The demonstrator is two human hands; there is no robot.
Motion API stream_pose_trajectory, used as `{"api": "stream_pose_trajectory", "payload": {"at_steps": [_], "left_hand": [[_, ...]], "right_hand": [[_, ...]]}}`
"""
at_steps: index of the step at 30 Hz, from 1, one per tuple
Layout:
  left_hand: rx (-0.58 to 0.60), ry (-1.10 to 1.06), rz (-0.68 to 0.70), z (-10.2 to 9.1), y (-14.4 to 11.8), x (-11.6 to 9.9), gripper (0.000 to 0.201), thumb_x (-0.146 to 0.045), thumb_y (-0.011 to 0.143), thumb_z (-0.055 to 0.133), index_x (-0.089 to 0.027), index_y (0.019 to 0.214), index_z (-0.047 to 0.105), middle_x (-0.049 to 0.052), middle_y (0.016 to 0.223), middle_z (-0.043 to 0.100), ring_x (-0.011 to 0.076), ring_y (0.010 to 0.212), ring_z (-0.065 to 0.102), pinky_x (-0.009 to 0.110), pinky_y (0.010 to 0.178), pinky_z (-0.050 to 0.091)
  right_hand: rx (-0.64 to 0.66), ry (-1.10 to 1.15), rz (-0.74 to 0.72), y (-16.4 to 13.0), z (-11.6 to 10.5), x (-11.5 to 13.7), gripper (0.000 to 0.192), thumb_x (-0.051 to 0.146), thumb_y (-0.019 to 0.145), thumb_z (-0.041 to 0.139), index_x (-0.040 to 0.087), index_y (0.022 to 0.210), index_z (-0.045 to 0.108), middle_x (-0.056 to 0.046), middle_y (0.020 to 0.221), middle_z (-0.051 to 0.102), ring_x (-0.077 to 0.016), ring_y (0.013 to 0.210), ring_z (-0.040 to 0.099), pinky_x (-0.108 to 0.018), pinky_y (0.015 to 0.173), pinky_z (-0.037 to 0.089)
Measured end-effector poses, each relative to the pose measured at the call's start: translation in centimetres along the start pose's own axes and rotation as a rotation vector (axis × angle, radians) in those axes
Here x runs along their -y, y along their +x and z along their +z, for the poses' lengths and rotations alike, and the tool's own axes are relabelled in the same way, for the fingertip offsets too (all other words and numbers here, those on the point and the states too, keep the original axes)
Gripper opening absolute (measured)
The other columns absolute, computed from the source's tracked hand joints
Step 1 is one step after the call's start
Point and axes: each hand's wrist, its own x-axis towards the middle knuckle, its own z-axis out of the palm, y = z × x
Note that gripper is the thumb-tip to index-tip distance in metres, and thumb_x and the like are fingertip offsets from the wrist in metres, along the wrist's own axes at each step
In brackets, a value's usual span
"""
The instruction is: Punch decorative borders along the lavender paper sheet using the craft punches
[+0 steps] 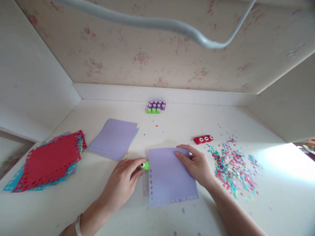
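Note:
A lilac paper sheet [169,178] lies on the white desk [128,213] in front of me, with punched holes along its left and bottom edges. My left hand [123,183] grips a small green paper punch [145,165] at the sheet's upper left edge. My right hand [195,165] lies flat on the sheet's upper right part, fingers spread, holding it down.
A stack of lilac sheets [114,139] lies to the left, and punched red and teal sheets [46,162] further left. Three red punches [203,139] and a heap of confetti [231,170] sit to the right. Purple and green punches [156,107] stand at the back.

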Motion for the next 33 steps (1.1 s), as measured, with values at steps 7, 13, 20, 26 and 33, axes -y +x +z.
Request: {"api": "stream_pose_trajectory", "payload": {"at_steps": [7,13,20,26,33], "left_hand": [[0.035,0.018,0.067,0.1,0.3,0.3,0.027,-0.027,0.099,0.055,-0.026,0.125,0.06,0.004,0.113,0.072,0.0213,0.101,0.068,0.037,0.09,0.053],[0.049,0.014,0.052,0.0,0.3,0.3,0.028,-0.028,0.099,0.055,-0.026,0.127,0.06,0.005,0.114,0.072,0.0214,0.102,0.068,0.037,0.091,0.054],[0.064,0.021,0.05,0.0,0.1,0.4,0.028,-0.03,0.099,0.057,-0.026,0.126,0.06,0.005,0.113,0.072,0.022,0.103,0.067,0.038,0.091,0.053],[0.067,0.011,0.01,-0.2,0.1,0.2,0.033,-0.037,0.096,0.06,-0.026,0.128,0.059,0.006,0.118,0.07,0.0234,0.107,0.066,0.04,0.092,0.054],[0.115,0.015,0.024,-0.8,0.2,0.1,0.026,-0.027,0.099,0.056,-0.026,0.124,0.064,0.006,0.117,0.07,0.0225,0.107,0.065,0.039,0.093,0.054]], "right_hand": [[-0.033,-0.157,-0.136,0.1,0.2,-0.4,0.034,0.048,0.086,0.064,0.02,0.103,0.072,-0.005,0.079,0.07,-0.0128,0.052,0.054,-0.023,0.042,0.041],[0.005,-0.171,-0.13,0.2,0.0,-0.7,0.034,0.047,0.087,0.063,0.021,0.108,0.071,-0.002,0.07,0.068,-0.0134,0.048,0.053,-0.023,0.04,0.04],[0.016,-0.225,-0.117,0.0,0.7,-0.9,0.038,0.05,0.088,0.062,0.022,0.115,0.067,-0.004,0.088,0.072,-0.0141,0.052,0.057,-0.028,0.048,0.048],[-0.099,-0.492,-0.595,-0.5,0.1,-0.6,0.043,0.037,0.094,0.06,0.02,0.133,0.057,-0.015,0.131,0.061,-0.0291,0.116,0.06,-0.046,0.094,0.054],[0.296,-0.743,-0.783,-1.1,0.6,-0.5,0.032,0.035,0.099,0.054,0.03,0.129,0.063,-0.004,0.141,0.059,-0.0277,0.133,0.051,-0.061,0.117,0.027]]}}
